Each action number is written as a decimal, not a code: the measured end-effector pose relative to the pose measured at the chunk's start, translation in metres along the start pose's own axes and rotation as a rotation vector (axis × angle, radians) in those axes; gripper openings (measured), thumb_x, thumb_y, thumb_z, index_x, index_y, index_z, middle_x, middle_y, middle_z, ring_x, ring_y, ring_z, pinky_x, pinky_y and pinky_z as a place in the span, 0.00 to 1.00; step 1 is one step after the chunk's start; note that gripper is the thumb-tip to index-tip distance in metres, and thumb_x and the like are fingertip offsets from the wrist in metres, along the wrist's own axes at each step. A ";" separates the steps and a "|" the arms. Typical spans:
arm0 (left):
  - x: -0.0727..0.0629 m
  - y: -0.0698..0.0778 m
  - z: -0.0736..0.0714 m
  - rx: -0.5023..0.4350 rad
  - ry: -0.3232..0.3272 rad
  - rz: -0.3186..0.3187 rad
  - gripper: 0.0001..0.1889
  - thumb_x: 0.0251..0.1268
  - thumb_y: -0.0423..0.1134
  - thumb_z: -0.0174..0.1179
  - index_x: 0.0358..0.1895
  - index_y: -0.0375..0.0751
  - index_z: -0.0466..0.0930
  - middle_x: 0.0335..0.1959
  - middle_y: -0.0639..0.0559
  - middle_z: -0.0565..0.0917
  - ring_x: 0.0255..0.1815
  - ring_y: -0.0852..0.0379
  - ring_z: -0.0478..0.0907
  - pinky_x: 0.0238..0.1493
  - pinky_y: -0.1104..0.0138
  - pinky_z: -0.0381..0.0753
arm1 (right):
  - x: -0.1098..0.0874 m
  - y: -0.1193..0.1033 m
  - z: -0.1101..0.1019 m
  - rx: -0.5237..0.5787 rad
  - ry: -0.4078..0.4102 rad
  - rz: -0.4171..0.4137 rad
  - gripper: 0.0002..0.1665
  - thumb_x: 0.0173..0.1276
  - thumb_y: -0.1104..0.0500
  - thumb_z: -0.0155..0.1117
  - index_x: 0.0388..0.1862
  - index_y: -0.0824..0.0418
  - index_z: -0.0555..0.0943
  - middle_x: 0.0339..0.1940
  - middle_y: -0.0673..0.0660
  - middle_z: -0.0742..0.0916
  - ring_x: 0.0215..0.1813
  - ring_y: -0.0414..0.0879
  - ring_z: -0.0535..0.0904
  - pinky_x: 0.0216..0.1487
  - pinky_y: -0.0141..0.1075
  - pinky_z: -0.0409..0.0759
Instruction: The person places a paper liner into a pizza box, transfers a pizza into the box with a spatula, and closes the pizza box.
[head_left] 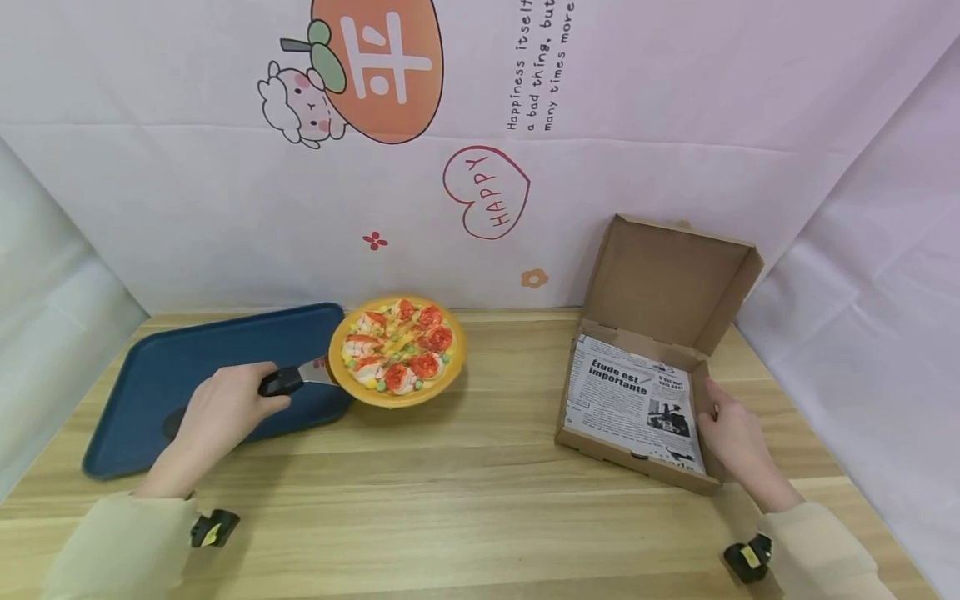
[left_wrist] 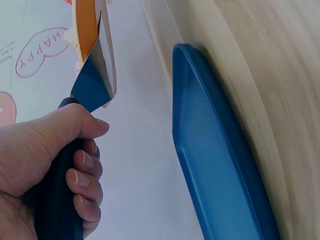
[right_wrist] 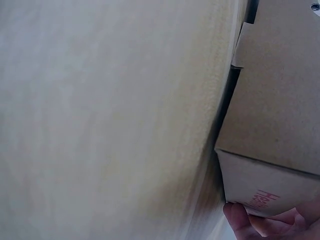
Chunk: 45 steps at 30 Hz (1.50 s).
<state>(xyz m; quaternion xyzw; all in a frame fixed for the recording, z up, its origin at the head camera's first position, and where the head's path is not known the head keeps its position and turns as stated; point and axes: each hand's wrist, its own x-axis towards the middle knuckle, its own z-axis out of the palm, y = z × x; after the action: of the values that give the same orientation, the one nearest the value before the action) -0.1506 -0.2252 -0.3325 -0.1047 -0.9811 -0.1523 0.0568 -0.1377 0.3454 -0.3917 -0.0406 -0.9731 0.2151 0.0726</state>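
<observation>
My left hand (head_left: 228, 406) grips the black handle (left_wrist: 59, 195) of a pizza server, fingers curled round it. On the server's metal blade (left_wrist: 96, 75) rests a whole pizza (head_left: 398, 347) with red and white toppings and a yellow-orange crust. The left wrist view shows the pizza lifted clear of the table. At the right, my right hand (head_left: 733, 427) holds the right side wall of an open cardboard pizza box (head_left: 637, 457). Newsprint-patterned paper (head_left: 626, 396) lines the box. In the right wrist view its fingers (right_wrist: 237, 220) are at the box's lower corner, partly cut off.
A dark blue tray (head_left: 161, 358) lies on the wooden table (head_left: 457, 492) beneath the left hand. The box's lid (head_left: 671, 279) stands raised near the printed white backdrop (head_left: 652, 133). White cloth walls (head_left: 862, 317) close off both sides.
</observation>
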 end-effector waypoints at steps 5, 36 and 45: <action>0.004 0.008 0.004 -0.001 -0.014 0.006 0.11 0.52 0.38 0.65 0.32 0.33 0.77 0.16 0.52 0.73 0.13 0.58 0.63 0.15 0.66 0.57 | 0.000 -0.001 0.000 0.006 -0.006 0.002 0.30 0.59 0.70 0.45 0.59 0.84 0.58 0.52 0.83 0.68 0.15 0.46 0.63 0.18 0.38 0.63; 0.035 0.053 0.032 -0.010 -0.056 0.034 0.09 0.51 0.38 0.66 0.31 0.37 0.79 0.22 0.49 0.78 0.19 0.55 0.69 0.21 0.64 0.65 | 0.001 0.003 0.000 -0.009 0.001 -0.018 0.30 0.59 0.68 0.45 0.59 0.84 0.58 0.47 0.84 0.71 0.16 0.47 0.67 0.16 0.38 0.65; 0.038 0.064 0.038 -0.033 -0.056 0.042 0.08 0.52 0.38 0.65 0.27 0.40 0.76 0.18 0.52 0.73 0.17 0.56 0.65 0.21 0.65 0.61 | 0.001 0.000 -0.001 -0.009 -0.026 0.011 0.31 0.60 0.68 0.45 0.60 0.83 0.57 0.49 0.84 0.70 0.18 0.51 0.70 0.16 0.38 0.66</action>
<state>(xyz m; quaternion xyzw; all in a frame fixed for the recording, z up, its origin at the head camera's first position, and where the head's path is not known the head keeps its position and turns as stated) -0.1765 -0.1466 -0.3442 -0.1305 -0.9772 -0.1643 0.0310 -0.1381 0.3464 -0.3906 -0.0435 -0.9746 0.2115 0.0586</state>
